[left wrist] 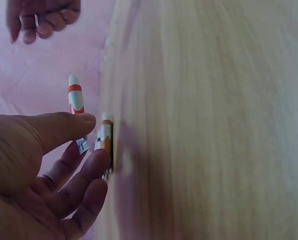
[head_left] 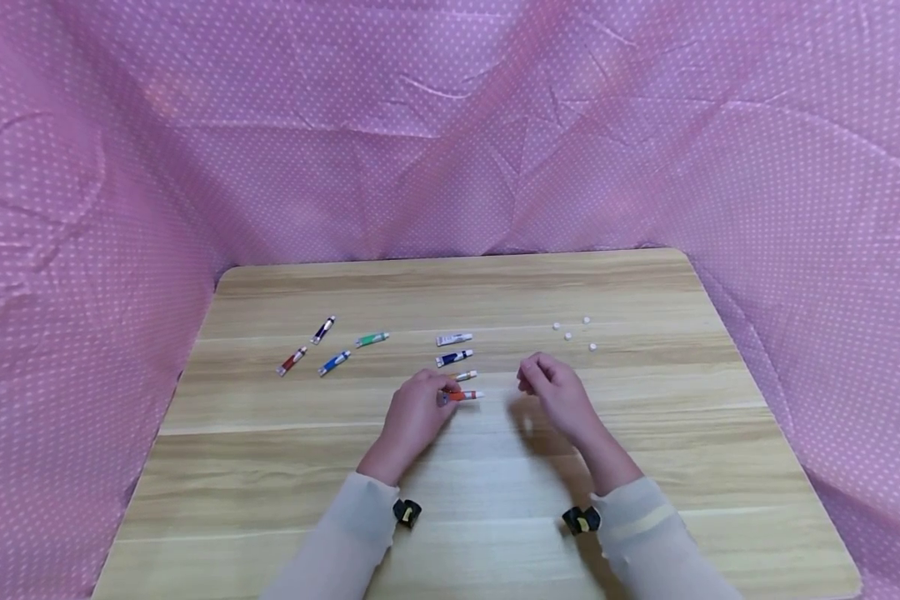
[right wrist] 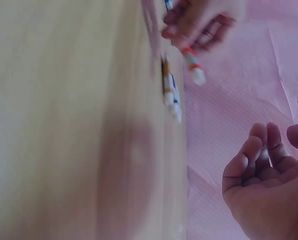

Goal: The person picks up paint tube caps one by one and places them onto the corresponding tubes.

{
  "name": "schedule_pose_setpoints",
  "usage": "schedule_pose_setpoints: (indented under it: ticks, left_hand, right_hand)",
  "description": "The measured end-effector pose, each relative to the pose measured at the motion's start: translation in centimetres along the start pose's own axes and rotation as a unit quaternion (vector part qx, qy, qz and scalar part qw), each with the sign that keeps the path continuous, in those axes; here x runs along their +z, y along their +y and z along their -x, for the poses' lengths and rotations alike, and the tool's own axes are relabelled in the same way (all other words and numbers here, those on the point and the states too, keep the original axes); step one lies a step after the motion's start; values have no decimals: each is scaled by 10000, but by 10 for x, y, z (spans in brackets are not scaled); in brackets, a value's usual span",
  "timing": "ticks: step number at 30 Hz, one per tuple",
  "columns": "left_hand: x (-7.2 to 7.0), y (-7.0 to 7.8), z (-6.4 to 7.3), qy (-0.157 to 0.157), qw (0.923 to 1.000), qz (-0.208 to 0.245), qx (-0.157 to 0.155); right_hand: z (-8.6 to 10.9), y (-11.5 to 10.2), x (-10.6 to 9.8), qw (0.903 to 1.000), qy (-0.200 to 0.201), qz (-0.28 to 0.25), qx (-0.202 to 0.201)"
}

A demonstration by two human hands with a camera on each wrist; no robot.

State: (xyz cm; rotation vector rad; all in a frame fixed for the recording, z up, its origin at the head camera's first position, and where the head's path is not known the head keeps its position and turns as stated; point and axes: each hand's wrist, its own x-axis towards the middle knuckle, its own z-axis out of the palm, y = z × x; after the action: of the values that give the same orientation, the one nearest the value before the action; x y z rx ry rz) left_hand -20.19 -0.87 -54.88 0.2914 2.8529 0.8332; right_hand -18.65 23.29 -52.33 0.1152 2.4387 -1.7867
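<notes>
My left hand pinches an orange-banded paint tube between thumb and fingers, its white tip pointing right. In the left wrist view, a yellow-ochre paint tube lies on the table just beyond the fingertips; the hand partly covers it in the head view. My right hand hovers over the table to the right of the orange tube. Its fingers are loosely curled, with nothing visible between them. Behind the ochre tube lie a dark blue tube and a white tube.
Several small white cap-like pieces lie beyond the right hand. On the left side sit a purple tube, a red tube, a blue tube and a green tube. Pink dotted cloth hangs around the wooden table.
</notes>
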Motion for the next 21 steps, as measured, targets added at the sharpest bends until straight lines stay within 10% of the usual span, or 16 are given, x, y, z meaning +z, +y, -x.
schedule_pose_setpoints:
  ticks: [21]
  left_hand:
    - [6,-13,-11,-233,9993,-294,3]
  right_hand:
    - [-26,4,-72,9904,1004,-900,-289]
